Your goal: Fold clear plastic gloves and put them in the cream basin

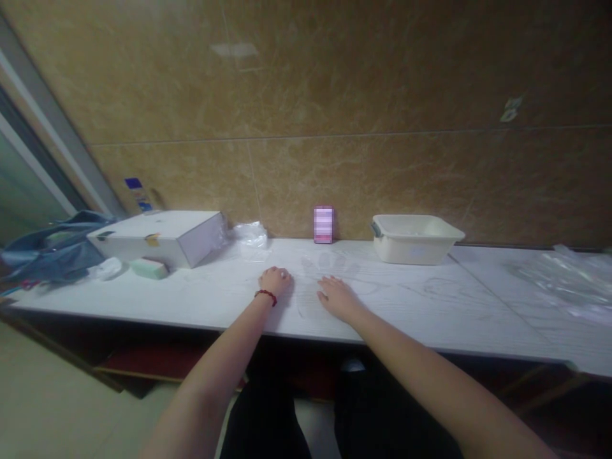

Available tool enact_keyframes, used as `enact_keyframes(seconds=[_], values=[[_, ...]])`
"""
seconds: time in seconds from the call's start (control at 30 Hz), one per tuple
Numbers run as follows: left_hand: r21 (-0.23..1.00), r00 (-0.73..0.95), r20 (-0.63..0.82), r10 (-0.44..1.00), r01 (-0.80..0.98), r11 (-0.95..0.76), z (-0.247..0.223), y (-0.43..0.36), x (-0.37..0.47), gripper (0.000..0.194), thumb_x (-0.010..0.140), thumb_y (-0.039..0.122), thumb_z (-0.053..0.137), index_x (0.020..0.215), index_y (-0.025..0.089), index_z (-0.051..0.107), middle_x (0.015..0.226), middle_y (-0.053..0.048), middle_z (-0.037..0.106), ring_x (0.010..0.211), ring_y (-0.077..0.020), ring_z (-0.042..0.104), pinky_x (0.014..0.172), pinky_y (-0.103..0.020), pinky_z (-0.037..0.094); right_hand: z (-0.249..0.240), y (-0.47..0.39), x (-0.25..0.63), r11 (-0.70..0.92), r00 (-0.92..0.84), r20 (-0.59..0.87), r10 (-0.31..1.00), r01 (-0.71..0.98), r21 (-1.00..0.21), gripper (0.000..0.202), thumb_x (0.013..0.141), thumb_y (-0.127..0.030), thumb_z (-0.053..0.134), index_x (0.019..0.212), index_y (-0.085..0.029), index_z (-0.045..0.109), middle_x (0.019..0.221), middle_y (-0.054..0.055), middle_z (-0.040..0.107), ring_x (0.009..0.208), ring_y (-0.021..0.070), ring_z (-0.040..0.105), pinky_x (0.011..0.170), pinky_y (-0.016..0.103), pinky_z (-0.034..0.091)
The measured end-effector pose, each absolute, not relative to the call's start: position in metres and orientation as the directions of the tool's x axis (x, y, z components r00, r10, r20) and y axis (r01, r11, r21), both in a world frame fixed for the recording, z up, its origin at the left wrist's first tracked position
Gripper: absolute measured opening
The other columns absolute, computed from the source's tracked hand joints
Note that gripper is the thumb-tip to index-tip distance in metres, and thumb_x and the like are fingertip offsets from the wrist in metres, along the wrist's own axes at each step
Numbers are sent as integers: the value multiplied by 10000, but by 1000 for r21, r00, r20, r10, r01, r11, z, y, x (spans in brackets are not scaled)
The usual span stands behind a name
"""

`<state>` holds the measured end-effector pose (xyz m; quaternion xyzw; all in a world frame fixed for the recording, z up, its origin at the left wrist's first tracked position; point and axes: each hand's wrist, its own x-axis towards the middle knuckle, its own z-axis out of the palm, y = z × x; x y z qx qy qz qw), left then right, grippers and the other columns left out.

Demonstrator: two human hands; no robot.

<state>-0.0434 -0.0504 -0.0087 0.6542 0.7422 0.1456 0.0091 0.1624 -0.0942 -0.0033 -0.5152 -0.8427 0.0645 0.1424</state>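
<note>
Beyond the left hand (pixel 275 281), fingers loosely bent, and right hand (pixel 339 298), fingers slightly spread, stands a phone (pixel 323 225).

Dim, hazy light; pale glare patches sit at upper left on the tiled wall (pixel 306 83), shadow pools beneath the tabletop (pixel 182 299), and edges seem slightly soft and stretched.

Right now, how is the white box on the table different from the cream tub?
The white box has a flat, closed top, while the cream tub is open.
The white box looks larger than the cream tub.
The white box carries an orange patch; the cream tub shows a grey clip at one end.
Both rest on the white table near the wall.
</note>
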Motion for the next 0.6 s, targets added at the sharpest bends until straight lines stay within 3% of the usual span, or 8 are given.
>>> enact_keyframes(seconds=[0.17, 0.3, 0.4, 0.5, 0.6], values=[[405, -113, 240, 964, 914, 7, -11, -42, -35, 217, 726, 312, 438, 816, 190, 594, 958, -92, 566, 919, -239, 498, 766, -360, 363, 9, -72, 142, 529, -483, 226, 846, 809, -255, 361, 779, -223, 312, 1060, -151, 527, 1084, 70, 534, 1024, 162, 439, 904, 273, 264], [456, -61, 291, 955, 886, -83, -14, -38, -34, 216, 789, 276, 362, 903, 193, 526, 856, -48, 598, 808, -149, 542, 717, -260, 399, 23, -45, 120, 488, -473, 138, 870, 791, -368, 331, 734, -180, 383, 1010, -163, 564, 1017, 67, 574, 951, 163, 494, 826, 251, 332], [593, -34, 339, 940, 783, -186, -18, -36, -37, 191, 780, 243, 392, 941, 188, 478, 806, -26, 598, 729, -117, 560, 668, -230, 423, 25, -29, 109, 468, -472, 102, 875, 775, -424, 296, 707, -178, 432, 956, -166, 590, 928, 58, 609, 861, 154, 537, 741, 225, 375], [776, -36, 350, 936, 571, -268, -24, -35, -39, 286, 726, 195, 471, 1008, 180, 429, 830, -34, 583, 693, -114, 574, 632, -237, 445, 18, -21, 107, 434, -444, 94, 891, 775, -459, 288, 691, -138, 443, 937, -165, 590, 917, 58, 609, 831, 140, 543, 704, 208, 380], [827, -6, 334, 942, 482, -290, -28, -39, -40, 399, 682, 173, 519, 1064, 188, 403, 891, -53, 560, 679, -109, 578, 616, -239, 454, 10, -17, 110, 380, -402, 68, 913, 779, -499, 327, 669, -96, 453, 973, -160, 558, 877, 56, 613, 774, 127, 550, 642, 196, 386]])
